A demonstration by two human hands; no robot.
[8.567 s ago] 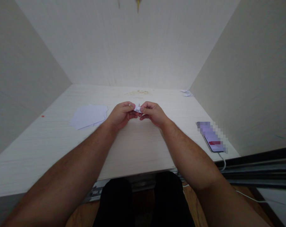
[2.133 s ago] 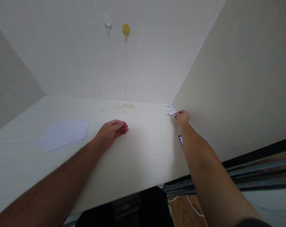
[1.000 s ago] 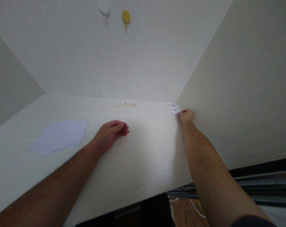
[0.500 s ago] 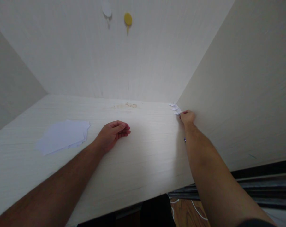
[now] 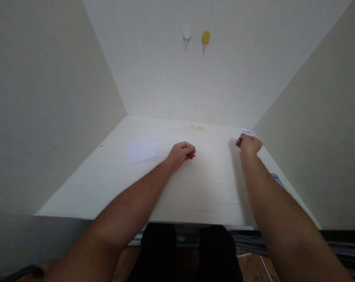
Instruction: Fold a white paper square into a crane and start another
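My left hand (image 5: 182,154) hovers just above the middle of the white desk (image 5: 177,196). Its fingers are loosely curled, the thumb lies against them, and nothing shows in it. Left of it lies a loose stack of white paper sheets (image 5: 143,150). My right hand (image 5: 249,144) is at the far right of the desk, its fingers curled in and slightly blurred, with no object visible in them. Just behind it, in the back right corner, sit several small folded white paper pieces (image 5: 249,132), partly covered by the hand.
A phone-like flat object (image 5: 277,179) lies beside my right forearm, partly hidden. Pale walls border the desk on the left, back and right. A white hook (image 5: 187,35) and a yellow hook (image 5: 206,37) are on the back wall. A brownish stain (image 5: 196,127) marks the desk's rear.
My right hand has come away from the folded paper pieces, toward me and to the left. The left hand stays near the desk's middle, while the view has turned left and down.
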